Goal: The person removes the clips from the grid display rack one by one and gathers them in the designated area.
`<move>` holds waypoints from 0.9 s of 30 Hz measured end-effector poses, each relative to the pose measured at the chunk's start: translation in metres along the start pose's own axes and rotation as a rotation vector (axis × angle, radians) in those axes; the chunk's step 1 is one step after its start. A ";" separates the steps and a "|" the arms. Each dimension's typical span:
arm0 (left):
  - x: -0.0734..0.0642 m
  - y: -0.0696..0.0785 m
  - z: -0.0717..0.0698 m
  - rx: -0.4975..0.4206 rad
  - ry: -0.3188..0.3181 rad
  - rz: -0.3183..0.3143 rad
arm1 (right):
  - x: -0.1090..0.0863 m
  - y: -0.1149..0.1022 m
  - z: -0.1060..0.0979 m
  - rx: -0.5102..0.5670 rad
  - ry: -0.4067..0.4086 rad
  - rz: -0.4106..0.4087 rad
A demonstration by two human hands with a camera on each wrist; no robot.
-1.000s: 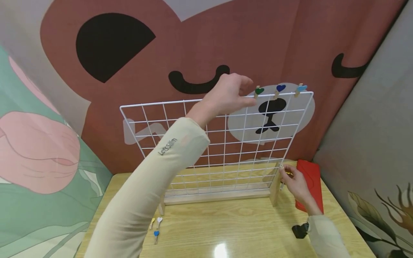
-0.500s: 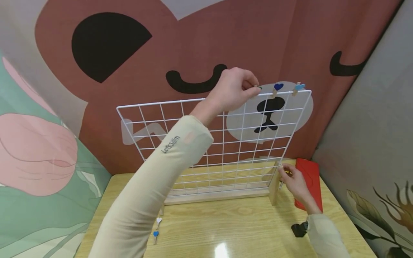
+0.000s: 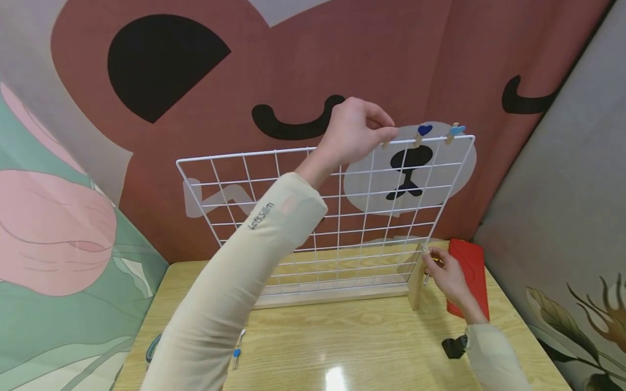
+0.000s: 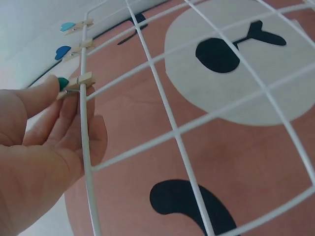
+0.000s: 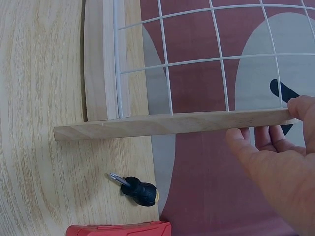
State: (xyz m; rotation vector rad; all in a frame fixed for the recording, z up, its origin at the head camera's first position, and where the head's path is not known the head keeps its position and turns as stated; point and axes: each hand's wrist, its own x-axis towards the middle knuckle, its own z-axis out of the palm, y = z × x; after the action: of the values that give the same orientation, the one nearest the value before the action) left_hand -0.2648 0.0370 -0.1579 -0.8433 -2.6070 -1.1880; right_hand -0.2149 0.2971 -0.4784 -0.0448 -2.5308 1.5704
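Observation:
My left hand (image 3: 357,130) is at the top wire of a white wire grid (image 3: 244,155). It pinches a wooden clothespin with a green heart (image 4: 81,81), which sits on that wire; the heart is covered in the head view. Farther right on the same wire are a clothespin with a dark blue heart (image 3: 424,130) and one with a light blue heart (image 3: 456,130). My right hand (image 3: 446,274) grips the upper end of the wooden side post (image 5: 172,124), thumb on one side and fingers on the other.
Right of the stand lie a stubby screwdriver (image 5: 140,191) and a red case (image 3: 471,277). A blue-heart clothespin (image 3: 237,354) lies on the table (image 3: 313,336) beside my left sleeve, which partly hides a white-heart one. A dark curved object (image 3: 151,347) shows at left.
My left hand has moved slightly right and closed its fingers on the green-heart clothespin, covering it. The left sleeve now hides the yellow-heart clothespin on the table. My right hand stays put.

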 end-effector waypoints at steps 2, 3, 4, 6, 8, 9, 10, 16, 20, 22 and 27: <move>0.000 0.000 0.001 -0.011 0.012 -0.003 | -0.001 -0.001 0.000 0.005 -0.001 0.002; 0.000 0.000 0.002 -0.015 0.017 -0.005 | -0.001 -0.001 0.000 0.007 -0.003 0.002; -0.001 0.000 0.003 -0.020 0.023 -0.006 | -0.001 -0.001 0.000 0.009 -0.005 0.004; -0.001 0.001 0.004 -0.026 0.035 -0.004 | -0.002 -0.001 0.000 0.013 -0.005 0.009; -0.001 0.001 0.005 -0.025 0.046 -0.001 | -0.001 -0.001 -0.001 0.018 -0.002 0.010; -0.001 0.001 0.005 -0.020 0.052 0.001 | -0.001 -0.001 -0.001 0.020 -0.001 0.010; -0.001 0.001 0.005 -0.018 0.059 0.002 | -0.001 -0.001 -0.001 0.021 0.002 0.011; -0.003 0.001 0.007 -0.019 0.083 0.001 | -0.002 0.000 0.000 0.015 0.001 0.013; -0.004 0.002 0.002 -0.032 0.126 -0.001 | -0.002 -0.001 0.001 0.012 -0.005 0.016; -0.005 0.003 -0.004 -0.054 0.152 -0.003 | 0.000 -0.002 0.003 0.010 -0.008 0.010; -0.013 0.002 -0.019 -0.142 0.159 -0.020 | 0.009 -0.004 0.010 0.015 -0.021 -0.016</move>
State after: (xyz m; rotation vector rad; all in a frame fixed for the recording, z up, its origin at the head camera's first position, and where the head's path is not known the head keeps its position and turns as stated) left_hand -0.2548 0.0188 -0.1486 -0.7155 -2.4334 -1.3983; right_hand -0.2255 0.2870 -0.4779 -0.0065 -2.5282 1.5918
